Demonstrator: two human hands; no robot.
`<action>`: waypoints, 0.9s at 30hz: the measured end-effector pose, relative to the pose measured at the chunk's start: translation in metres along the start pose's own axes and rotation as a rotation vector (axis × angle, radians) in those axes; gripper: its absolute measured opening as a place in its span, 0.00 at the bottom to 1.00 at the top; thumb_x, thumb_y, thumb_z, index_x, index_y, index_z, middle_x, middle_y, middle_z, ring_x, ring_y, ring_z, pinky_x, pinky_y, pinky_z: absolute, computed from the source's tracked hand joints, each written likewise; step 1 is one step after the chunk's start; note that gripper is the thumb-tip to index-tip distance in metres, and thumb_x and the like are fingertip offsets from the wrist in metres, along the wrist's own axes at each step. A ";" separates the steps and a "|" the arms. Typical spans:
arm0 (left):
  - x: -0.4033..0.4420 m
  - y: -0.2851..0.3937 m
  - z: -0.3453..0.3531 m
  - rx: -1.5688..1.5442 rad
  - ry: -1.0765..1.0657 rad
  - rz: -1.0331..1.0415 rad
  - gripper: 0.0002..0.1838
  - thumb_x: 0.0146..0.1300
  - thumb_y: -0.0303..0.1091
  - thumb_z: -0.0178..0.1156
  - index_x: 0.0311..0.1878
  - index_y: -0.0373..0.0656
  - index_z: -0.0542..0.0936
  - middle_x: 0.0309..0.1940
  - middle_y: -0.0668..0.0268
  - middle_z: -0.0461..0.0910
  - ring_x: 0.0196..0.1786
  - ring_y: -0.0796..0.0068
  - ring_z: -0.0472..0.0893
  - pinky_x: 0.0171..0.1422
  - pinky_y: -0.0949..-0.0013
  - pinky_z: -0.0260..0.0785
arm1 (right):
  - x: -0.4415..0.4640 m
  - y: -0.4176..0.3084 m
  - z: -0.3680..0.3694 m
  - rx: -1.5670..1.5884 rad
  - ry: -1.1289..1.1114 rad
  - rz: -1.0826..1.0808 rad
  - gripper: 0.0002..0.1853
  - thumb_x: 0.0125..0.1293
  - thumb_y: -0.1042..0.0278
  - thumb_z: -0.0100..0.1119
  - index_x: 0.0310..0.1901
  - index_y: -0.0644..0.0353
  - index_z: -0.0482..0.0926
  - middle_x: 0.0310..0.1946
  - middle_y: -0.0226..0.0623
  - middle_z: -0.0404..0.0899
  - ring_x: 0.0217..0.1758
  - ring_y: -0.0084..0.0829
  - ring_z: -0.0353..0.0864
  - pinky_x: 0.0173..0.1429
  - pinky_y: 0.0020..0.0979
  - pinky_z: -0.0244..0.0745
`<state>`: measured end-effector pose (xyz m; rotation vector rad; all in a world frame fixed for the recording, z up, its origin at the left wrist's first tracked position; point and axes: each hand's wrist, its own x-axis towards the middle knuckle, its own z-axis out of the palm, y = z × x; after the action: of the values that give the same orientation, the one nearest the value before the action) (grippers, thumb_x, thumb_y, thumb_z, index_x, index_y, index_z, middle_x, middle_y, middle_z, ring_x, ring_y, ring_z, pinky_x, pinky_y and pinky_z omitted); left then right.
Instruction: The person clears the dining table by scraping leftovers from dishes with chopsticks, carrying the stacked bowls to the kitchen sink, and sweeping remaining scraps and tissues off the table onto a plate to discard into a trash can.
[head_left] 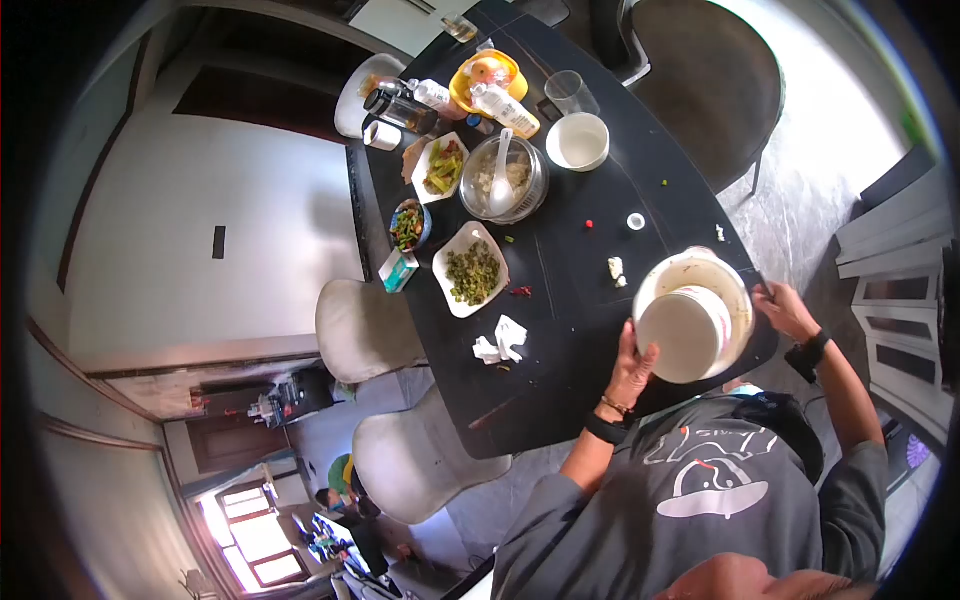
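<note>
A white bowl [681, 338] lies tilted inside a larger white bowl [672, 268] with brownish smears, near the table's corner. My left hand [632, 372] grips the tilted bowl at its side, thumb along the rim. Beside the larger bowl's right side, my right hand [787, 311] has curled fingers by the table edge. Whatever it holds, if anything, is hard to make out. Crumpled white scraps [616, 270] and a small white ring-shaped piece [636, 221] lie beyond the bowls.
The black table [580, 330] bears a plate of chopped greens [472, 272], a glass rice bowl [516, 205] with a spoon, other dishes, bottles, an empty white bowl [578, 142] and crumpled tissue [502, 340]. Chairs [368, 330] stand around it. Another person [345, 480] is in the background.
</note>
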<state>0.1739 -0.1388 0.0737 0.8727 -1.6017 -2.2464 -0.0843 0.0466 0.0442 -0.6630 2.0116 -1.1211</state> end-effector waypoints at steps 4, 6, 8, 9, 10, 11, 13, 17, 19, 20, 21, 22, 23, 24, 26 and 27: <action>0.005 0.003 0.023 -0.182 0.021 -0.055 0.41 0.55 0.58 0.58 0.63 0.40 0.58 0.56 0.63 0.65 0.58 0.72 0.66 0.58 0.67 0.62 | 0.016 -0.002 0.008 0.236 -0.366 0.233 0.09 0.56 0.74 0.50 0.35 0.70 0.76 0.13 0.31 0.69 0.10 0.21 0.64 0.13 0.25 0.56; 0.007 -0.005 0.025 -0.297 0.012 -0.090 0.40 0.55 0.57 0.59 0.63 0.41 0.58 0.56 0.63 0.67 0.58 0.70 0.67 0.59 0.64 0.63 | 0.026 0.017 0.024 0.165 -0.392 0.186 0.09 0.55 0.75 0.50 0.34 0.71 0.77 0.14 0.36 0.72 0.12 0.25 0.69 0.15 0.28 0.61; 0.008 -0.017 0.021 -0.313 0.046 -0.093 0.40 0.55 0.57 0.58 0.63 0.40 0.59 0.56 0.63 0.67 0.58 0.70 0.68 0.59 0.64 0.64 | 0.036 0.037 0.034 -0.022 -0.213 -0.185 0.09 0.54 0.77 0.50 0.34 0.71 0.77 0.23 0.50 0.79 0.24 0.38 0.80 0.28 0.36 0.73; 0.008 -0.021 0.022 -0.342 0.085 -0.094 0.39 0.56 0.56 0.58 0.63 0.40 0.59 0.55 0.63 0.67 0.57 0.69 0.68 0.59 0.64 0.64 | 0.035 0.030 0.029 -0.018 -0.208 -0.189 0.09 0.54 0.77 0.50 0.34 0.71 0.77 0.23 0.50 0.79 0.24 0.38 0.80 0.28 0.36 0.73; 0.009 -0.019 0.025 -0.343 0.110 -0.100 0.38 0.56 0.55 0.58 0.62 0.40 0.60 0.54 0.63 0.68 0.57 0.69 0.69 0.58 0.64 0.64 | 0.031 0.014 0.026 -0.087 -0.227 -0.202 0.10 0.54 0.76 0.50 0.35 0.70 0.77 0.27 0.52 0.79 0.30 0.42 0.80 0.35 0.37 0.74; 0.010 -0.020 0.026 -0.337 0.108 -0.092 0.38 0.56 0.55 0.58 0.62 0.40 0.60 0.54 0.63 0.68 0.57 0.69 0.69 0.58 0.64 0.64 | 0.031 0.006 0.024 -0.157 -0.247 -0.218 0.10 0.55 0.75 0.50 0.36 0.70 0.77 0.31 0.55 0.79 0.37 0.45 0.81 0.41 0.38 0.74; 0.009 -0.021 0.025 -0.380 0.160 -0.079 0.36 0.57 0.52 0.59 0.61 0.40 0.61 0.53 0.62 0.69 0.55 0.71 0.70 0.57 0.66 0.65 | 0.044 0.022 0.033 -0.120 -0.263 -0.182 0.12 0.55 0.74 0.51 0.39 0.69 0.78 0.32 0.54 0.80 0.37 0.43 0.81 0.42 0.37 0.75; 0.004 -0.021 0.031 -0.453 0.213 -0.108 0.34 0.58 0.51 0.59 0.61 0.40 0.61 0.53 0.62 0.69 0.54 0.70 0.71 0.55 0.65 0.66 | 0.042 0.003 0.020 -0.077 -0.331 -0.186 0.13 0.56 0.75 0.49 0.43 0.68 0.76 0.36 0.54 0.79 0.40 0.41 0.81 0.43 0.36 0.75; 0.001 -0.012 0.039 -0.467 0.228 -0.123 0.35 0.57 0.50 0.60 0.61 0.40 0.61 0.53 0.62 0.69 0.53 0.70 0.71 0.55 0.65 0.67 | 0.038 -0.011 0.012 0.018 -0.288 -0.276 0.10 0.57 0.74 0.49 0.37 0.68 0.78 0.31 0.53 0.80 0.35 0.43 0.82 0.40 0.36 0.76; 0.000 -0.007 0.044 -0.462 0.236 -0.119 0.34 0.57 0.50 0.60 0.61 0.40 0.61 0.53 0.62 0.68 0.54 0.70 0.70 0.55 0.64 0.67 | 0.038 -0.016 0.007 0.050 -0.302 -0.253 0.09 0.56 0.76 0.49 0.37 0.69 0.78 0.30 0.51 0.80 0.34 0.40 0.82 0.40 0.35 0.76; 0.000 -0.001 0.049 -0.454 0.247 -0.111 0.34 0.57 0.49 0.60 0.61 0.40 0.61 0.53 0.62 0.68 0.54 0.70 0.70 0.55 0.64 0.67 | 0.040 -0.020 0.000 0.043 -0.302 -0.250 0.09 0.56 0.76 0.49 0.37 0.69 0.78 0.30 0.51 0.80 0.34 0.40 0.82 0.40 0.35 0.76; 0.001 0.008 0.057 -0.476 0.269 -0.111 0.33 0.58 0.48 0.60 0.61 0.41 0.60 0.53 0.61 0.68 0.55 0.69 0.69 0.55 0.63 0.66 | 0.041 -0.024 -0.007 0.004 -0.335 -0.269 0.09 0.56 0.76 0.49 0.36 0.69 0.78 0.30 0.52 0.80 0.34 0.40 0.82 0.40 0.35 0.76; 0.002 0.012 0.062 -0.474 0.255 -0.122 0.33 0.58 0.48 0.60 0.61 0.41 0.60 0.53 0.61 0.68 0.55 0.69 0.69 0.55 0.63 0.66 | 0.040 -0.027 -0.016 -0.031 -0.362 -0.281 0.09 0.56 0.77 0.49 0.36 0.70 0.78 0.30 0.53 0.80 0.33 0.40 0.82 0.39 0.35 0.75; 0.003 0.014 0.068 -0.460 0.272 -0.127 0.33 0.58 0.47 0.59 0.61 0.41 0.60 0.53 0.61 0.67 0.55 0.69 0.69 0.55 0.63 0.66 | 0.039 -0.031 -0.025 -0.028 -0.340 -0.267 0.09 0.56 0.77 0.49 0.36 0.70 0.78 0.30 0.53 0.80 0.33 0.40 0.82 0.39 0.35 0.75; 0.012 0.027 0.085 -0.450 0.251 -0.119 0.31 0.59 0.46 0.59 0.61 0.41 0.60 0.54 0.61 0.67 0.55 0.68 0.69 0.56 0.62 0.65 | 0.043 -0.037 -0.049 -0.163 -0.390 -0.258 0.09 0.57 0.75 0.50 0.35 0.70 0.79 0.29 0.53 0.80 0.33 0.39 0.82 0.38 0.36 0.75; 0.018 0.032 0.096 -0.439 0.212 -0.130 0.31 0.59 0.46 0.59 0.61 0.41 0.60 0.54 0.61 0.67 0.55 0.68 0.69 0.56 0.62 0.65 | 0.045 -0.033 -0.060 -0.158 -0.351 -0.245 0.09 0.57 0.75 0.50 0.35 0.70 0.79 0.29 0.53 0.80 0.33 0.39 0.82 0.38 0.36 0.75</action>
<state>0.0979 -0.0861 0.1177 1.0642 -0.9332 -2.3620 -0.1561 0.0278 0.0782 -1.1301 1.7593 -0.9097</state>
